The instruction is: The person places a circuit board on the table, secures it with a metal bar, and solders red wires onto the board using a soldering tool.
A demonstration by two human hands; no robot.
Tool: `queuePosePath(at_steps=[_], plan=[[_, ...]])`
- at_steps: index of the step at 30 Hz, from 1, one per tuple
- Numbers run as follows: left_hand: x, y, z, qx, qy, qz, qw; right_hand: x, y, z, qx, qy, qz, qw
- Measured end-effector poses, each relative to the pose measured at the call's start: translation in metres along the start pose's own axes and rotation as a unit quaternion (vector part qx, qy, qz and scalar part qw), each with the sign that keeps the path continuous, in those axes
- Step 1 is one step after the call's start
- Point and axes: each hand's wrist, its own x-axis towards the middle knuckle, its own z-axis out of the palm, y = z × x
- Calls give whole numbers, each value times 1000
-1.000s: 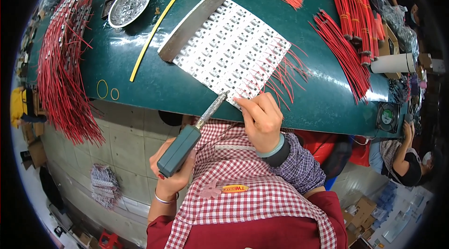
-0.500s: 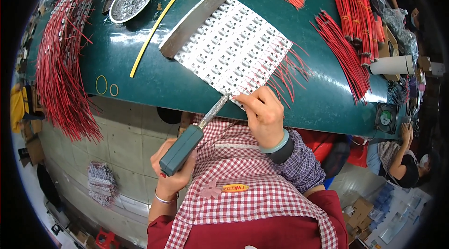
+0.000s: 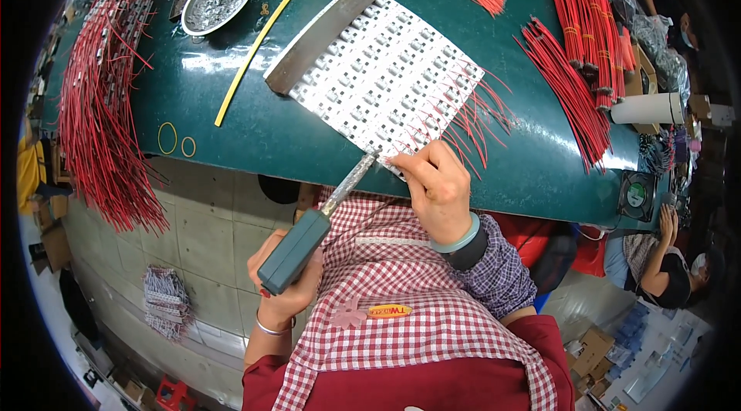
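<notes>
My left hand [image 3: 287,276] is closed around the dark green handle of a soldering iron [image 3: 297,249]. The iron's silvery tip reaches the near corner of a white circuit board panel [image 3: 370,79] covered in rows of small components. Right beside the tip, my right hand [image 3: 441,187] pinches with thumb and forefinger at the panel's near edge. A thin red wire seems to be between the fingertips, mostly hidden by them. Several red wires [image 3: 471,121] trail off the panel's right side. A dark metal bar [image 3: 324,37] lies across the panel's left edge.
A metal bowl [image 3: 218,0] of silvery scraps and a yellow strip [image 3: 266,44] lie on the green table [image 3: 231,152]. Wired boards [image 3: 104,118] hang over its left edge. Bundles of red wire [image 3: 567,94], a small fan [image 3: 637,195] and another person [image 3: 665,264] are at right.
The soldering iron's tip has drawn back slightly to the left and down, away from my right fingertips. My right hand has hardly moved.
</notes>
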Motion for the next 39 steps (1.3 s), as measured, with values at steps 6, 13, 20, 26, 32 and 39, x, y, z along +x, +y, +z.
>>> queuePosePath(at_steps=[6, 13, 20, 26, 32, 39], plan=[[-4, 0, -2, -11, 15, -27, 999, 1, -1, 0, 3, 1, -2, 1000], [2, 8, -1, -4, -2, -21, 1000, -1, 0, 2, 6, 14, -4, 1000], [5, 5, 3, -10, -12, -9, 1000, -1, -1, 1, 5, 2, 5, 1000], [5, 5, 0, 8, -9, 24, 1000, 0, -1, 0, -6, 4, 1, 1000], [-8, -6, 0, -20, 11, -16, 1000, 0, -2, 0, -6, 3, 0, 1000], [-7, -1, 0, -22, 12, -27, 999, 0, -1, 2, -6, 17, -18, 1000]])
